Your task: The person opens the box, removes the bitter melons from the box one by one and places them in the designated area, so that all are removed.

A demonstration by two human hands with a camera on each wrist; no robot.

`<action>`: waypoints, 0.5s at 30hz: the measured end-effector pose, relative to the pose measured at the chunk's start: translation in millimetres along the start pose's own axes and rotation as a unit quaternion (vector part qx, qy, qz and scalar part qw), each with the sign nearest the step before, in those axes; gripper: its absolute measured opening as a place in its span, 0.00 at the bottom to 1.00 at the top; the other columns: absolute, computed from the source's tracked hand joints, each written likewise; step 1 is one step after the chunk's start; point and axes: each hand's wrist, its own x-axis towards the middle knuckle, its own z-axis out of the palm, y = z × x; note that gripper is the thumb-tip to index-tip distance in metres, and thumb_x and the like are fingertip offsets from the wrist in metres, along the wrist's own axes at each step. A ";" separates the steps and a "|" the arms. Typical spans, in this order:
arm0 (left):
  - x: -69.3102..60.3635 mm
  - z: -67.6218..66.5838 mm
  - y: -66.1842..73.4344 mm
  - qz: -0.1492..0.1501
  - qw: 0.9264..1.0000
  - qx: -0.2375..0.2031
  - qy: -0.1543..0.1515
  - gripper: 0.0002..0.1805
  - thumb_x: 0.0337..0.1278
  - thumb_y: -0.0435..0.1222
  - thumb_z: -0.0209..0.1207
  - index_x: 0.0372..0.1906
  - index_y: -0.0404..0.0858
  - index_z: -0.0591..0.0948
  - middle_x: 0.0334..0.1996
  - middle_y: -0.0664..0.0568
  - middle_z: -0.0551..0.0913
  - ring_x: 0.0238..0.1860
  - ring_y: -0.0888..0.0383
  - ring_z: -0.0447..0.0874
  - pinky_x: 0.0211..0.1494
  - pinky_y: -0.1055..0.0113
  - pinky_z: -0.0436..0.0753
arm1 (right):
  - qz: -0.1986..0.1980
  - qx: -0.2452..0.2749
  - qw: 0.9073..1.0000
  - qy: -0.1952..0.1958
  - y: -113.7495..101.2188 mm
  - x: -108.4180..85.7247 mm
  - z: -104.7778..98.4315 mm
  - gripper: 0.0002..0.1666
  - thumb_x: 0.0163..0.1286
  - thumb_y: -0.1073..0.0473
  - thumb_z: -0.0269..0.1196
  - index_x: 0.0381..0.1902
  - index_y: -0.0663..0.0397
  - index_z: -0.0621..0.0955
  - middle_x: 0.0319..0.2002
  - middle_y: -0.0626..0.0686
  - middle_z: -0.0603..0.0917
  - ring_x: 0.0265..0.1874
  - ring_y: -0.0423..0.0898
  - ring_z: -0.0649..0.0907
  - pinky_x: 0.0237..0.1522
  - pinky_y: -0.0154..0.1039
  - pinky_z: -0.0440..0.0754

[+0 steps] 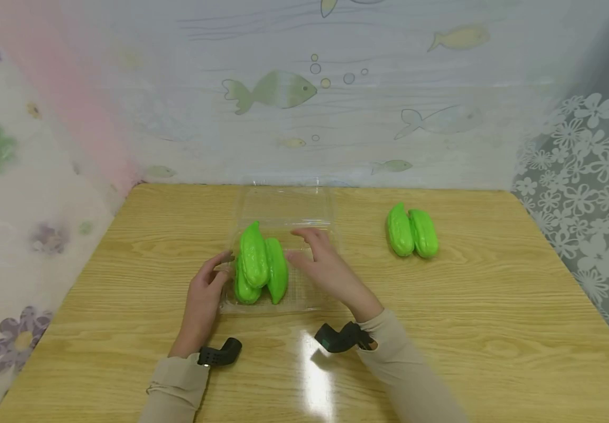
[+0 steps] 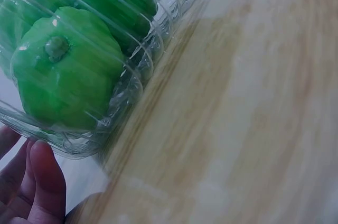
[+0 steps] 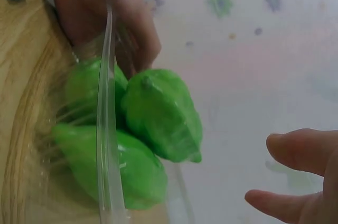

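Three green, bumpy bitter melons sit in a clear plastic container [image 1: 304, 294]; one melon [image 1: 253, 255] lies on top of the other two, including a melon [image 1: 278, 270] on the right. My left hand [image 1: 202, 299] rests at the container's left side, its fingertips at the wall near a corner [image 2: 79, 147]. Above the container's right part, my right hand [image 1: 330, 270] is held with thumb and fingers apart and nothing between them. In the right wrist view, its fingers [image 3: 301, 152] stand apart from the stacked melon [image 3: 163, 113].
Two more green bitter melons [image 1: 412, 230] lie side by side on the wooden table [image 1: 473, 329] to the right. The container's clear lid [image 1: 285, 205] is folded back towards the patterned wall [image 1: 357, 135]. Each wrist wears a black device [image 1: 338, 338].
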 end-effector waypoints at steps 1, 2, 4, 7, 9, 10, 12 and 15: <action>-0.3 -0.1 0.4 0.000 1.000 0.000 0.001 0.19 0.61 0.46 0.48 0.58 0.54 0.70 0.54 0.60 0.71 0.49 0.59 0.72 0.48 0.60 0.69 | 0.000 0.003 1.000 -0.004 -1.2 0.2 1.8 0.31 0.65 0.43 0.52 0.63 0.45 0.63 0.62 0.51 0.57 0.58 0.51 0.63 0.50 0.51 0.67; -0.8 -0.4 0.8 0.001 1.000 0.001 0.002 0.19 0.61 0.46 0.48 0.58 0.54 0.70 0.55 0.60 0.71 0.49 0.59 0.72 0.48 0.60 0.69 | -0.002 0.005 1.000 -0.007 -2.4 0.3 3.5 0.31 0.65 0.43 0.52 0.64 0.45 0.63 0.62 0.50 0.57 0.58 0.51 0.64 0.49 0.50 0.68; -2.2 -0.5 1.7 0.001 1.000 0.004 0.003 0.19 0.61 0.47 0.48 0.58 0.55 0.70 0.55 0.61 0.71 0.49 0.60 0.72 0.49 0.60 0.69 | -0.004 0.009 1.000 -0.011 -5.5 0.4 6.9 0.32 0.64 0.44 0.52 0.64 0.44 0.62 0.62 0.50 0.55 0.57 0.52 0.65 0.45 0.49 0.71; -4.8 -0.7 2.1 -0.001 1.000 0.008 0.005 0.20 0.61 0.49 0.48 0.58 0.55 0.70 0.55 0.61 0.71 0.49 0.61 0.71 0.49 0.60 0.69 | -0.006 0.024 1.000 -0.017 -8.8 1.5 12.2 0.33 0.64 0.44 0.53 0.65 0.45 0.60 0.64 0.50 0.52 0.58 0.51 0.65 0.44 0.46 0.72; -6.7 -0.5 2.5 -0.005 1.000 0.007 0.006 0.20 0.61 0.49 0.48 0.58 0.55 0.70 0.55 0.61 0.71 0.49 0.60 0.71 0.49 0.60 0.69 | -0.008 0.036 0.999 -0.021 -11.7 1.7 15.3 0.34 0.64 0.45 0.54 0.65 0.45 0.60 0.65 0.50 0.50 0.58 0.51 0.64 0.45 0.46 0.73; -7.4 -0.6 2.6 -0.007 1.000 0.006 0.004 0.20 0.61 0.49 0.48 0.58 0.54 0.70 0.55 0.61 0.71 0.49 0.60 0.71 0.49 0.59 0.69 | -0.009 0.043 0.999 -0.023 -12.5 2.2 17.1 0.34 0.64 0.46 0.54 0.65 0.45 0.59 0.65 0.51 0.49 0.59 0.51 0.63 0.46 0.46 0.73; -8.9 -0.3 3.5 -0.010 1.000 0.002 0.004 0.20 0.61 0.48 0.48 0.58 0.54 0.70 0.55 0.60 0.71 0.50 0.59 0.71 0.49 0.59 0.69 | -0.013 0.056 0.998 -0.029 -15.0 2.4 19.4 0.34 0.64 0.46 0.54 0.66 0.46 0.58 0.65 0.52 0.49 0.59 0.52 0.63 0.46 0.46 0.72; -11.2 0.2 5.1 -0.010 1.000 -0.001 0.003 0.20 0.61 0.47 0.48 0.58 0.54 0.69 0.55 0.60 0.71 0.50 0.59 0.71 0.49 0.59 0.69 | -0.018 0.060 0.997 -0.035 -17.7 3.2 23.3 0.34 0.65 0.46 0.54 0.66 0.45 0.58 0.65 0.52 0.49 0.59 0.54 0.63 0.46 0.48 0.72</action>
